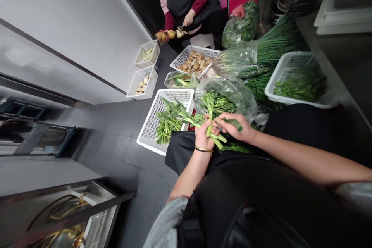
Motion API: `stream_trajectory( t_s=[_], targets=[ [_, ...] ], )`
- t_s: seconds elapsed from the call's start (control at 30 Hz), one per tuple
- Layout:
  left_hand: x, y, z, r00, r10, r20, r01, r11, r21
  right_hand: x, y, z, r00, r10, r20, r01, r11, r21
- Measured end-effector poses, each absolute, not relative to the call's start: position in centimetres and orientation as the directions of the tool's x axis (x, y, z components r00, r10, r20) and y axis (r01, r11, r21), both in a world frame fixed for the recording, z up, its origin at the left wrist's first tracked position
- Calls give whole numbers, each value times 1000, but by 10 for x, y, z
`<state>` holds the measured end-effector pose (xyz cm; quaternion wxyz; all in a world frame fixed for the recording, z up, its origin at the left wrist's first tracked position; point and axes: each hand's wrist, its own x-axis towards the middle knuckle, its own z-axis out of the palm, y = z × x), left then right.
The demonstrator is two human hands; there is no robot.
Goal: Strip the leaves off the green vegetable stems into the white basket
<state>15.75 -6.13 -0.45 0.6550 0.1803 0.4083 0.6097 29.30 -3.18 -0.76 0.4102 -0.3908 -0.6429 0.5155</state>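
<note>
Several thick, pale-green stalks of a leafy vegetable are gripped in my left hand, their cut ends pointing down toward my lap. My right hand is closed beside them, fingertips against the stalks, with a dark green leaf showing at its fingers. Left of my knees, a white perforated basket holds trimmed green stems. An open clear plastic bag with more leafy greens lies just beyond my hands. Loose leaves rest on my lap.
Across from me, a seated person in a dark apron peels potatoes. Between us stand baskets of potatoes and round white vegetables. Bagged scallions and a white basket of herbs are at right, beside a metal shelf.
</note>
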Motion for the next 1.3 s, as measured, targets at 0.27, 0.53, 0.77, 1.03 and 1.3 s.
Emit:
stream_trajectory(
  t_s=[0.27, 0.53, 0.77, 1.03, 1.3],
  targets=[
    [151, -66, -5, 76, 894, -442, -706, 362, 609, 295, -10, 0, -545, 836, -62, 39, -49, -998],
    [155, -61, -18, -98, 965, -243, -546, 152, 824, 324, -34, -24, -623, 661, 419, 303, 697, -650],
    [147, -67, -18, -123, 969, -215, -343, 161, 925, 361, 4, -60, -649, 755, 98, 520, 534, -666],
    [155, -62, -11, -122, 919, -375, -565, 246, 787, 288, -15, 14, -502, 777, 381, 459, 612, -644],
    [149, -63, -22, -366, 885, -287, -368, 146, 918, 294, 10, 4, -377, 926, 3, 439, 181, -880]
  ],
)
